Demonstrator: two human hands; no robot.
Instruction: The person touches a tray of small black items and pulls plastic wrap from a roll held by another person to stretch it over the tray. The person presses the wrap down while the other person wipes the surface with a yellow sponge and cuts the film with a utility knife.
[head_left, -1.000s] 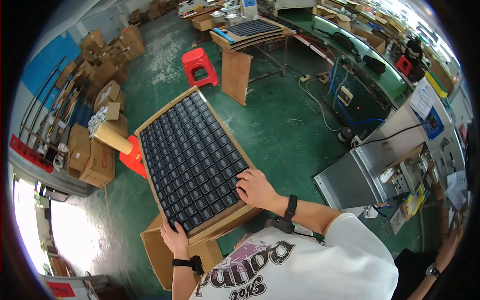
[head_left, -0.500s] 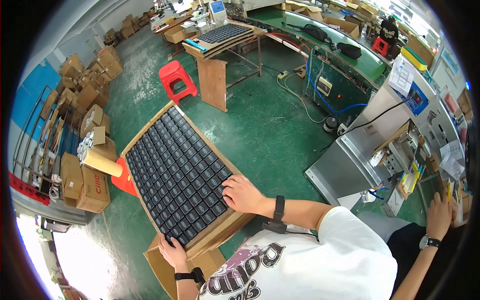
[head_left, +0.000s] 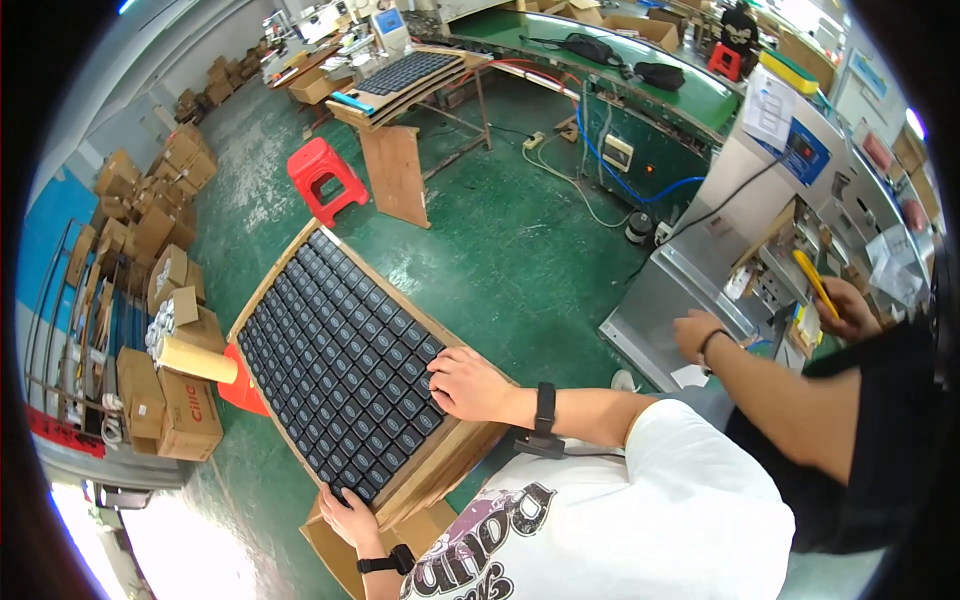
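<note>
Head view: a long wooden tray (head_left: 262,300) filled with rows of small dark square parts (head_left: 330,350) lies tilted in front of the person, its far end pointing up and left toward a red plastic stool (head_left: 322,177), its near end resting over a cardboard box (head_left: 340,545) by the person's body.

The right hand (head_left: 470,385) lies flat on the near right part of the tray, palm down, fingers spread a little and pressed on the dark parts close to the right rim. It grips nothing; it only rests on the parts. A black wristband (head_left: 544,407) sits on that wrist.

The left hand (head_left: 350,515) is at the near corner of the tray, fingers curled up over the wooden edge and touching the last row of parts. Whether it clamps the rim or just hooks it, I cannot tell. A black watch (head_left: 385,563) is on that wrist.

The 2 hands are well apart, 1 on each near side of the tray, with the tray between them.

At the right, another person's hand (head_left: 695,333) rests on a grey metal machine (head_left: 665,300), and their other hand (head_left: 845,310) holds a yellow tool (head_left: 815,282). Cardboard boxes (head_left: 165,400) stand stacked at the left on the green floor (head_left: 500,240).
</note>
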